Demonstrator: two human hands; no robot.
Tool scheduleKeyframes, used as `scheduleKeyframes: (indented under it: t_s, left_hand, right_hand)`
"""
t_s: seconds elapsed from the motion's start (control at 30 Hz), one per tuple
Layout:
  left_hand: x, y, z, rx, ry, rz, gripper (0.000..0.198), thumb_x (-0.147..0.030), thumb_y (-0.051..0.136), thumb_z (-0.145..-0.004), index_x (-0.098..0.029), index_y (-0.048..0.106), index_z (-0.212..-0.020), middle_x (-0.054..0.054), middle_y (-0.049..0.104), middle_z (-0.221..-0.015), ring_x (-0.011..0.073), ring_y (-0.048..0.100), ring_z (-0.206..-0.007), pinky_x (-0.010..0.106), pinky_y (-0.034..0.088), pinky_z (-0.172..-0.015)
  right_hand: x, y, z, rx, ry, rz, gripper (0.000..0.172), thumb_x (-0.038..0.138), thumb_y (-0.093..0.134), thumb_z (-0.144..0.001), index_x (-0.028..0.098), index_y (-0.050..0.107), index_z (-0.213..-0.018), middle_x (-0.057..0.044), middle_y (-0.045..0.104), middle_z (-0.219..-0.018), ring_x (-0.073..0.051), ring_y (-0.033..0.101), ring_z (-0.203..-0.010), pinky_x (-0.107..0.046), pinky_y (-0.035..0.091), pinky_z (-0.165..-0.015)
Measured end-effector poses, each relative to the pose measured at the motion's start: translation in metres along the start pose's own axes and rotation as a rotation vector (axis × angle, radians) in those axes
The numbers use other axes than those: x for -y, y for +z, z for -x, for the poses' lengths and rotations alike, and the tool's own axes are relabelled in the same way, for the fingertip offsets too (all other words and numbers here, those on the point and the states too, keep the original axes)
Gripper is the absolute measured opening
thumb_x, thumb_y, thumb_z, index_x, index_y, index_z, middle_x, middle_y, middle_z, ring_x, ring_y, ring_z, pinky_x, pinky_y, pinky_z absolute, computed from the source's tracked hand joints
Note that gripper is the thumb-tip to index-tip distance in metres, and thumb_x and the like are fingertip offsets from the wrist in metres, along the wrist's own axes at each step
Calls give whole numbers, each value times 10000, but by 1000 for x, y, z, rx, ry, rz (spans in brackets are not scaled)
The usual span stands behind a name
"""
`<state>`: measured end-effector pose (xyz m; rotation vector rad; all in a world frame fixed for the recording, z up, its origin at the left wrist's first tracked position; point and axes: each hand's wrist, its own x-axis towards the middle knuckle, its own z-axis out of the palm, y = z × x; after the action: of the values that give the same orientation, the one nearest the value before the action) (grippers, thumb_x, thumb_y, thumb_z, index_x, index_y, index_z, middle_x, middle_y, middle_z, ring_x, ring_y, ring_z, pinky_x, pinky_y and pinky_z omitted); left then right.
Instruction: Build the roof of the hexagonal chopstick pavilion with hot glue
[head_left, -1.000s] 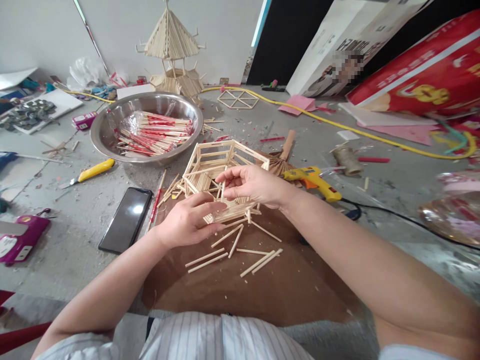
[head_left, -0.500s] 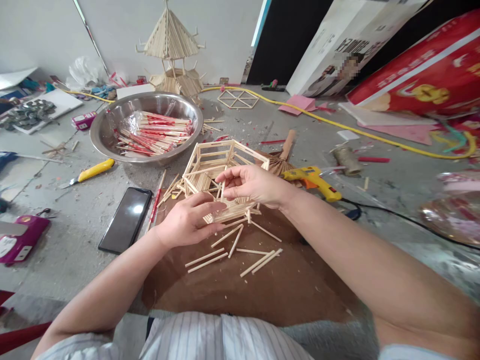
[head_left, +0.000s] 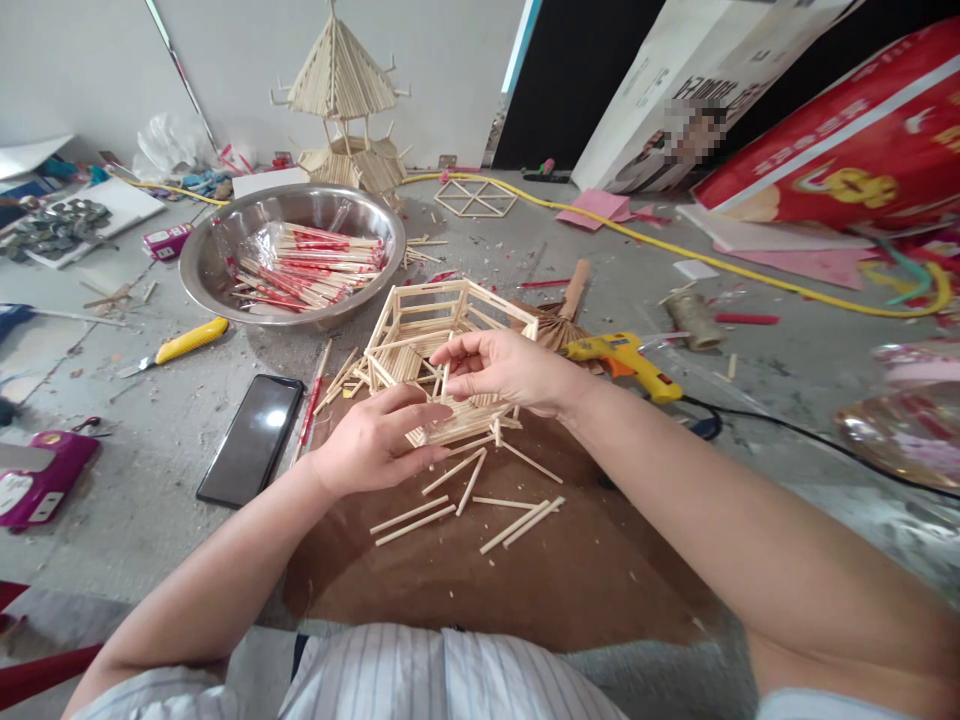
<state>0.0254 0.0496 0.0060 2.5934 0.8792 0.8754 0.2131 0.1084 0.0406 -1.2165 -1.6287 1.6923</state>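
Note:
A hexagonal frame of thin wooden sticks stands on a brown board in front of me. My left hand grips the frame's near edge, thumb on top and fingers under it. My right hand is over the frame's near side and pinches a short upright stick between thumb and fingers. Several loose cut sticks lie on the board just below both hands.
A steel bowl of red-wrapped chopsticks sits at the back left, a stick pagoda model behind it. A black phone and a yellow knife lie left; a yellow glue gun with its black cord lies right.

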Motion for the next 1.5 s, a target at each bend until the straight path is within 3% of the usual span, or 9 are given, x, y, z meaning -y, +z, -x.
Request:
scheduleKeyframes:
  t_s: [1.5]
  left_hand:
    - [-1,0,0,-4,-8,8,326,-329,538,-798,-157,539,-1075,99,557,-973,150,578,-845,276,493,-729]
  right_hand:
    - [-1,-1,0,5,-11,-6,252,31,641,-606,133,594,-832,27,555,-638,-63,532,-559,-221,513,-593]
